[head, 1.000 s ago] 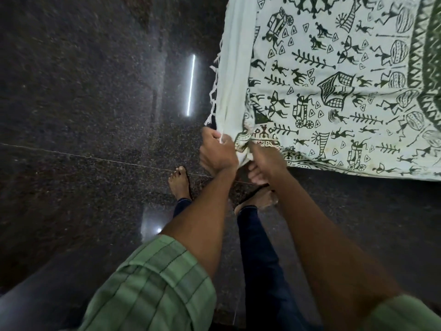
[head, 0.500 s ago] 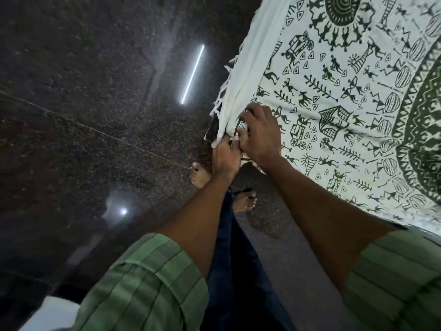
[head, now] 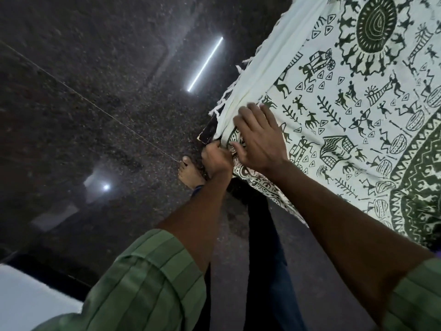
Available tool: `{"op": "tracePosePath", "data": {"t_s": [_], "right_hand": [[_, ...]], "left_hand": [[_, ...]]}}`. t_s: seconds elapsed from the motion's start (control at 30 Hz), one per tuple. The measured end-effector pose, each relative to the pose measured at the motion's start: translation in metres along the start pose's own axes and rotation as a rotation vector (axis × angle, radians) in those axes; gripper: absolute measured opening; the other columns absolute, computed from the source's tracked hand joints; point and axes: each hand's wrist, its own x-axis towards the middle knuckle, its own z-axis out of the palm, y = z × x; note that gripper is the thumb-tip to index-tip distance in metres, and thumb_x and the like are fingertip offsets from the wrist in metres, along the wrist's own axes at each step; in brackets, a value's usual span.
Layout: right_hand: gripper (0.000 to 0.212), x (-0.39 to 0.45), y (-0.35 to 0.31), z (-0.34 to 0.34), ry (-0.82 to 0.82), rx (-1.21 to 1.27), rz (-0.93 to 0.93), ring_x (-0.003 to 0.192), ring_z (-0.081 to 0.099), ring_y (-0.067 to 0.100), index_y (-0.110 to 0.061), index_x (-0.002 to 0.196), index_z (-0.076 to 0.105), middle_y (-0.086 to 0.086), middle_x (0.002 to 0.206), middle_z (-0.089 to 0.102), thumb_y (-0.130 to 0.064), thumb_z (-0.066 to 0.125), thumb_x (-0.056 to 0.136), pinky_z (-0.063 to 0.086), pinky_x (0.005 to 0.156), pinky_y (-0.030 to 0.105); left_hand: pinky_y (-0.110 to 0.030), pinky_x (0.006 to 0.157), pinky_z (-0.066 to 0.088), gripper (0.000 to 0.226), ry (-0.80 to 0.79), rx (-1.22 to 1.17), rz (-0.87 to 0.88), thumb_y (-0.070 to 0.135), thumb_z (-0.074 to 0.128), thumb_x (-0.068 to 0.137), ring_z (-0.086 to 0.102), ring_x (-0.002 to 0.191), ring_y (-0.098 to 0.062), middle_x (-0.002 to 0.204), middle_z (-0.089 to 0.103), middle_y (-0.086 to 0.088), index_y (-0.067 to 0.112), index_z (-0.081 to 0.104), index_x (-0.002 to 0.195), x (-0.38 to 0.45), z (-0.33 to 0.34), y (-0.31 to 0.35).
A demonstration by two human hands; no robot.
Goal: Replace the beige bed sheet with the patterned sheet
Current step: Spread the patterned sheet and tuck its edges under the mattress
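At the near-left corner of the bed, I watch the patterned sheet (head: 346, 96) lie spread across the mattress, its cream ground and dark green figures running to the right and far edges of the frame, its fringed hem (head: 235, 91) hanging over the left side. The left hand (head: 216, 158) is closed in a fist around the cloth bunched at the corner, just below the dark corner of the bed frame (head: 208, 131), and I judge it is drawing the slack down so that the corner can be tucked. The right hand (head: 259, 139) lies flat on top with its fingers spread, pressing the sheet to the mattress just beside the fist, most likely to stop the smoothed surface from dragging along with the pull. One bare foot (head: 188, 173) stands on the polished dark floor (head: 95, 103) close to the corner, and green striped sleeves frame the near edge. No beige sheet shows anywhere, so I take the swap as largely done, with the corners left to secure.
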Motion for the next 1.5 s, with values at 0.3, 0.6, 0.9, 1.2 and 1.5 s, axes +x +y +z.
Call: {"op": "tracePosePath", "data": {"t_s": [0.3,0.6,0.9,1.2,1.5], "right_hand": [[0.052,0.054,0.032,-0.014,-0.057,-0.057,-0.223,0.116,0.059,0.032,-0.007,0.115,0.071,0.015,0.122,0.067,-0.048,0.044,0.097,0.034,0.116,0.049],[0.049,0.092,0.099,-0.045,-0.028,-0.058,-0.180,0.116,0.061,0.033,-0.016,0.116,0.074,0.012,0.120,0.070,-0.051,0.049,0.092,0.032,0.116,0.051],[0.051,0.108,0.123,-0.056,-0.133,-0.057,-0.155,0.092,0.068,0.036,-0.014,0.101,0.079,0.021,0.098,0.073,-0.045,0.040,0.091,0.048,0.087,0.040],[0.044,0.100,0.134,-0.043,-0.161,0.148,-0.203,0.111,0.057,0.033,-0.014,0.121,0.063,0.014,0.123,0.060,-0.047,0.050,0.094,0.040,0.099,0.041],[0.036,0.089,0.183,-0.041,0.042,0.043,-0.205,0.115,0.053,0.030,-0.012,0.121,0.061,0.009,0.122,0.060,-0.036,0.052,0.096,0.044,0.103,0.046]], "left_hand": [[-0.032,0.087,0.050,0.023,0.374,-0.173,0.421,0.019,0.055,0.101,0.062,0.101,-0.017,0.112,0.065,0.000,0.014,0.066,0.121,-0.032,0.005,0.005],[-0.039,0.087,0.051,0.042,0.264,0.116,0.599,0.032,0.043,0.097,0.062,0.100,-0.025,0.109,0.070,-0.009,0.010,0.067,0.123,0.008,0.002,0.083],[-0.038,0.071,0.048,0.032,0.336,0.182,0.431,0.032,0.051,0.096,0.065,0.082,-0.037,0.083,0.072,-0.016,0.008,0.072,0.095,-0.009,0.018,0.116],[-0.035,0.077,0.054,0.027,0.152,0.444,0.321,0.027,0.052,0.095,0.072,0.094,-0.031,0.099,0.074,-0.012,0.012,0.072,0.105,-0.001,0.002,0.122],[-0.026,0.068,0.038,0.018,0.319,0.283,0.321,0.016,0.065,0.094,0.056,0.077,-0.011,0.094,0.064,0.008,0.027,0.071,0.108,0.015,-0.006,0.127]]}}
